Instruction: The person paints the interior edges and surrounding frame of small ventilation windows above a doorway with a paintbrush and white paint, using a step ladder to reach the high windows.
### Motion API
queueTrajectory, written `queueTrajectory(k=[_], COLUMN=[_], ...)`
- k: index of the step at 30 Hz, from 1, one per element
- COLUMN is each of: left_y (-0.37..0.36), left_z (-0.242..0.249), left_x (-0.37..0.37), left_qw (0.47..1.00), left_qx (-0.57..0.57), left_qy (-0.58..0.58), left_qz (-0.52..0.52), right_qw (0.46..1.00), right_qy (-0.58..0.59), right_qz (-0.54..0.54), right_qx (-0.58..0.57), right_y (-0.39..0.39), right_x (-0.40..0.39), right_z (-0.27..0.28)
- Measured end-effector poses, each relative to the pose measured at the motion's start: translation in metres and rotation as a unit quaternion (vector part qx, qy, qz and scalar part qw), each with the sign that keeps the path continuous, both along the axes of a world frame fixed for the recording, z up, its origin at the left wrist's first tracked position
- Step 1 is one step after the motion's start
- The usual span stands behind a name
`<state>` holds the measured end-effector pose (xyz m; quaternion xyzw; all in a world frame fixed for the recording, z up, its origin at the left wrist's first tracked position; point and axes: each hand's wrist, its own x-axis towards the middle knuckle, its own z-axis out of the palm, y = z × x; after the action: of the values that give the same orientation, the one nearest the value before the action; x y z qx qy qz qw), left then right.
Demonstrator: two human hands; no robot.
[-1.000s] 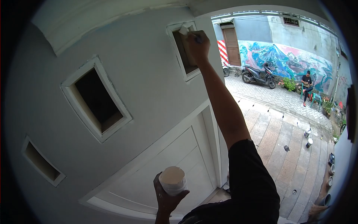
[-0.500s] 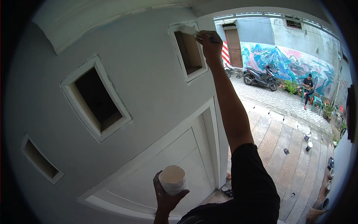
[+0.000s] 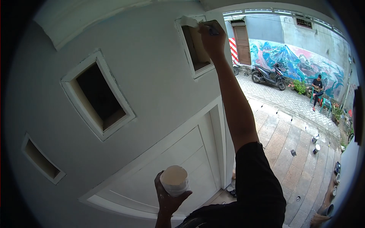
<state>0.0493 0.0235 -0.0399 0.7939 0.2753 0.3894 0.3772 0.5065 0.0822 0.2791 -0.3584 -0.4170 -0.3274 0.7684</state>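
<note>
My right hand (image 3: pixel 213 36) is raised at the upper middle, its fingers closed round a paintbrush. The pale bristles of the paintbrush (image 3: pixel 189 21) lie at the top edge of the white frame (image 3: pixel 205 71) round the right wall opening. Low in the middle, my left hand (image 3: pixel 167 199) grips a whitish tub (image 3: pixel 176 186) from its left side and below. A pale cream surface fills the top of the tub. The fingertips behind the tub are hidden.
Two more framed openings, a middle one (image 3: pixel 67 88) and a small left one (image 3: pixel 57 178), sit in the grey wall (image 3: pixel 152 57). Below is a white door (image 3: pixel 178 152). Outside are a motorbike (image 3: pixel 269 76), a seated person (image 3: pixel 317 87) and paint cans (image 3: pixel 316 149) on the paving.
My right hand and the brush have shifted slightly up, with the bristles now nearer the frame's upper left corner. The view has shifted a little. The tub remains in my left hand.
</note>
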Motion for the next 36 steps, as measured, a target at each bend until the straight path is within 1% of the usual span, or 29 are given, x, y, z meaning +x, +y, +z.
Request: queueTrajectory(k=[2,3,4,5,7,8,9,11,12,13,14,15,16,17,19,20,21,22,23,24,25,28,29,31,32,33,35,36], left_y=[0.002,0.002,0.002,0.001,0.001,0.0,0.002,0.006,0.005,0.005,0.007,0.008,0.009,0.01,0.012,0.013,0.014,0.014,0.013,0.012,0.012,0.012,0.013,0.015,0.015,0.014,0.015,0.015], left_z=[-0.001,-0.002,-0.003,-0.004,-0.002,-0.002,0.0,0.0,-0.001,-0.002,-0.001,-0.001,-0.002,-0.003,-0.006,-0.006,-0.005,-0.003,-0.002,-0.001,-0.001,-0.005,-0.008,-0.01,-0.011,-0.012,-0.014,-0.012], left_x=[-0.009,-0.008,-0.008,-0.013,-0.021,-0.025,-0.023,-0.025,-0.031,-0.034,-0.034,-0.034,-0.033,-0.032,-0.028,-0.027,-0.026,-0.026,-0.025,-0.026,-0.027,-0.03,-0.033,-0.036,-0.039,-0.042,-0.047,-0.045], left_qw=[1.0,0.999,0.999,1.0,1.0,0.999,0.998,0.998,0.998,0.998,0.998,0.997,0.998,0.998,0.997,0.999,0.999,0.999,0.999,0.999,0.999,0.998,0.998,0.998,0.997,0.996,0.996,0.995], left_qx=[-0.016,-0.035,-0.037,-0.024,-0.008,-0.029,-0.05,-0.042,-0.037,-0.041,-0.035,-0.028,-0.028,-0.044,-0.063,-0.039,-0.014,-0.013,-0.018,-0.023,-0.023,-0.041,-0.03,-0.02,-0.028,-0.037,-0.043,-0.044], left_qy=[-0.004,-0.01,-0.014,-0.005,0.005,-0.005,-0.02,-0.016,0.0,0.003,0.012,0.02,0.019,-0.001,-0.022,-0.012,-0.001,-0.001,-0.001,-0.001,-0.005,-0.03,-0.031,-0.034,-0.037,-0.039,-0.031,-0.027], left_qz=[0.003,0.004,0.005,0.018,0.03,0.035,0.038,0.044,0.052,0.054,0.059,0.063,0.06,0.047,0.033,0.032,0.032,0.031,0.032,0.032,0.03,0.028,0.04,0.054,0.061,0.068,0.077,0.083], right_qw=[0.984,0.984,0.996,0.997,0.994,0.991,0.991,0.972,0.987,0.987,0.996,0.989,0.983,0.983,0.98,0.982,0.982,0.99,0.984,0.998,0.998,0.981,0.981,0.962,0.974,0.988,0.992,0.992], right_qy=[0.012,0.006,-0.006,-0.014,0.028,0.059,0.053,0.001,0.01,0.014,0.013,0.011,0.011,0.008,0.039,0.066,0.067,0.059,0.05,0.063,0.059,0.087,0.086,0.047,0.071,0.106,0.099,0.051], right_qz=[0.139,0.139,0.04,-0.059,-0.05,-0.028,-0.029,-0.144,-0.113,-0.112,0.009,0.127,0.171,0.167,0.076,0.019,0.018,-0.074,-0.165,0.026,0.024,-0.091,-0.09,-0.215,-0.169,-0.08,-0.06,-0.022], right_qx=[0.112,0.111,0.081,0.05,0.095,0.115,0.119,0.185,0.114,0.111,0.093,0.075,0.072,0.073,0.178,0.174,0.174,0.109,0.042,-0.005,-0.005,0.146,0.146,0.163,0.132,0.077,0.045,0.111], right_y=[-0.004,-0.002,0.003,0.009,0.013,0.012,0.009,0.006,0.023,0.026,0.026,0.019,0.006,0.002,0.004,0.006,0.012,0.017,0.021,0.013,0.013,0.02,0.023,0.028,0.021,0.008,-0.013,-0.007], right_x=[-0.016,-0.013,-0.002,0.008,0.038,0.045,0.038,0.021,0.035,0.039,0.044,0.041,0.038,0.034,0.033,0.032,0.034,0.035,0.036,0.043,0.043,0.041,0.04,0.041,0.047,0.053,0.055,0.057], right_z=[-0.005,-0.003,-0.01,-0.02,-0.024,-0.027,-0.019,-0.012,-0.011,-0.009,-0.007,-0.005,-0.008,-0.004,-0.001,0.002,0.002,0.003,0.004,0.013,0.015,0.013,0.011,0.004,0.004,0.006,0.012,0.014])
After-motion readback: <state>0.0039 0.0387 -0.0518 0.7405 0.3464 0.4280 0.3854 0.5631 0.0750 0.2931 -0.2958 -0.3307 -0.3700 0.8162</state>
